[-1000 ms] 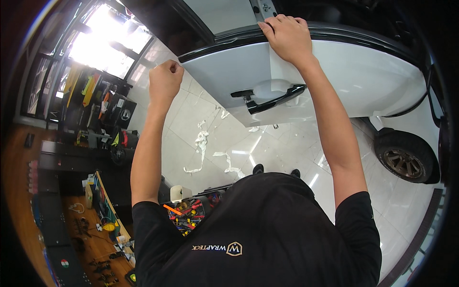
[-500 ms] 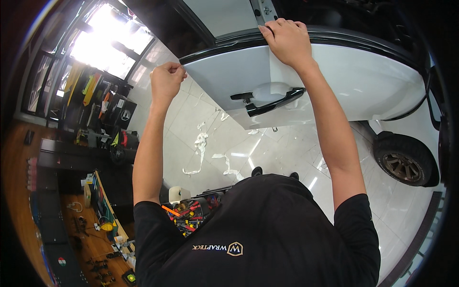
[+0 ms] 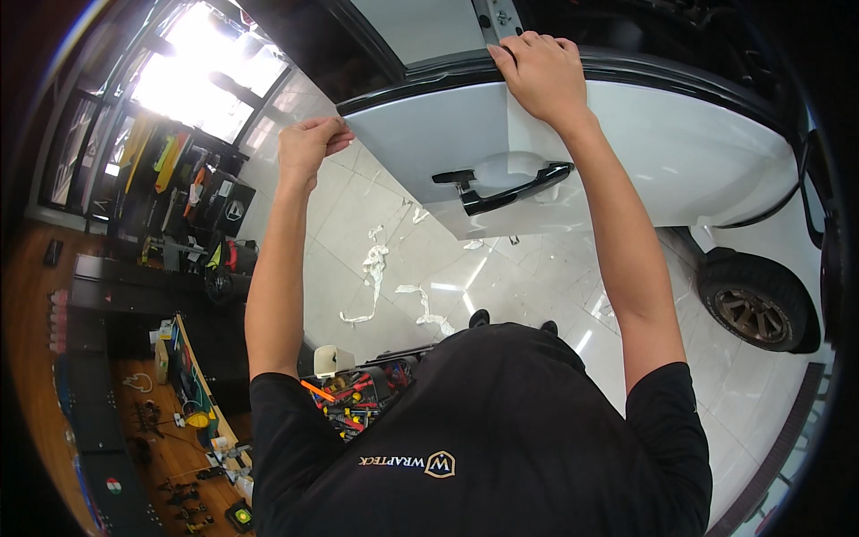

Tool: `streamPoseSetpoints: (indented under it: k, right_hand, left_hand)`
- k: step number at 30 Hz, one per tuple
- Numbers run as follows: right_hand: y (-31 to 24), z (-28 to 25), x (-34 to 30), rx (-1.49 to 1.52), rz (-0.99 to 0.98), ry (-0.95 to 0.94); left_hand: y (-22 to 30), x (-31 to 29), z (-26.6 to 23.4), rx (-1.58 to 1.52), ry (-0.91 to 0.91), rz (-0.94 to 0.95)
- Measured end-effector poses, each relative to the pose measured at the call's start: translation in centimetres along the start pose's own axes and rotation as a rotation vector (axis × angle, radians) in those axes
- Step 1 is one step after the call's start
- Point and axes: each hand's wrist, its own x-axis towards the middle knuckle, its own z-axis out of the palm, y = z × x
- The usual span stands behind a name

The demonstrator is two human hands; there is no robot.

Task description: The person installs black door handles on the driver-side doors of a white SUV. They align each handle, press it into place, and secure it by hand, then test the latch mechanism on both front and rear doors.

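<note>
A white car door with a black handle stands in front of me. A pale grey film sheet covers its left part. My left hand pinches the upper left corner of the film, next to the door's end. My right hand lies flat with its fingers curled over the door's top edge, pressing on the film near the window line.
A car wheel is at the right. White film scraps lie on the glossy tiled floor. A tool cart with red and orange tools stands by my left side. Workbenches and shelves line the left.
My left hand has shifted slightly along the film's corner, staying pinched. My right hand stays on the door's top edge.
</note>
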Motion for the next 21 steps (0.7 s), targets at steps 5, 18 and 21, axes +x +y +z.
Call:
streamPoseSetpoints:
  k: [5,18,21]
  right_hand:
    - [-0.4,-0.6,0.1,0.022,-0.015,0.019]
    - [-0.3,-0.4,0.0,0.013,-0.006,0.003]
    - [-0.3,-0.7,0.2,0.025,0.003,-0.015]
  left_hand:
    - [0.0,0.0,0.1,0.025,0.015,0.014]
    - [-0.1,0.3,-0.6,-0.176,-0.064,-0.11]
    - [0.1,0.6,-0.8,-0.168,-0.07,-0.127]
